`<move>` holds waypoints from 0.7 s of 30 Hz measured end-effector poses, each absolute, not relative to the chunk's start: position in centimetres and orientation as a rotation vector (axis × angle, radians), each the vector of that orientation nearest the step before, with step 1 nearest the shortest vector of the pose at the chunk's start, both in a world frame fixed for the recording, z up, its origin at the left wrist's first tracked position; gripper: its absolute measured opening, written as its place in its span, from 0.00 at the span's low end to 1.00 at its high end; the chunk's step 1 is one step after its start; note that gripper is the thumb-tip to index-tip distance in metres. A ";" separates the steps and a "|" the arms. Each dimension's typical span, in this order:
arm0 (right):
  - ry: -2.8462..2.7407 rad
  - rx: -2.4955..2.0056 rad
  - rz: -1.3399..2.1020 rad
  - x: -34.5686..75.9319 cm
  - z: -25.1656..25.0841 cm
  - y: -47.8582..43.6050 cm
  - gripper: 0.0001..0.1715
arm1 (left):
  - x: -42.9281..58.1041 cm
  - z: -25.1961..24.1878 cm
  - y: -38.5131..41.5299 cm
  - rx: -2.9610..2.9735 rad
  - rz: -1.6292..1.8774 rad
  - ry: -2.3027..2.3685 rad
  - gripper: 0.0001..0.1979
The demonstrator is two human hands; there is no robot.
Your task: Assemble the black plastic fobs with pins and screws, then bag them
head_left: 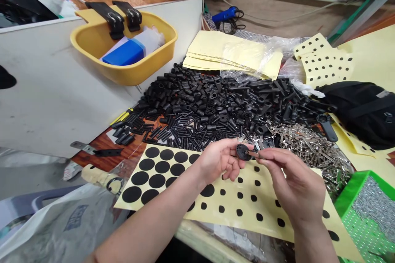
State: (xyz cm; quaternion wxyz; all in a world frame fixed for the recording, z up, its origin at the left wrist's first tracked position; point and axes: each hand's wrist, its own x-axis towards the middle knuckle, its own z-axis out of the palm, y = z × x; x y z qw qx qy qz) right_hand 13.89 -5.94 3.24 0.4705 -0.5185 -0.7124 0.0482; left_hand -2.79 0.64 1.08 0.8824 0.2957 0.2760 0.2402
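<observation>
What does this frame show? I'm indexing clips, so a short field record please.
left hand: holds a black disc
right hand: pinches a small part against the disc; too small to identify
under hands: yellow sheet with black dots
behind: pile of black parts, heap of metal parts
far left: yellow bin
right: green basket, black bag

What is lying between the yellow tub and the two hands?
Head view: a heap of small black parts lies between the yellow tub and the left hand, which holds a black disc, and the right hand.
</observation>
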 end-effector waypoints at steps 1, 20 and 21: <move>-1.736 -1.277 0.111 14.0 3.2 -5.9 0.09 | -2.8 1.0 0.6 0.622 0.520 0.553 0.23; -1.751 -1.276 0.114 14.0 2.8 -5.7 0.08 | -2.3 0.6 0.2 0.741 0.608 0.502 0.18; -1.730 -1.291 0.130 13.9 2.8 -5.7 0.08 | -2.2 0.5 0.2 0.742 0.610 0.504 0.18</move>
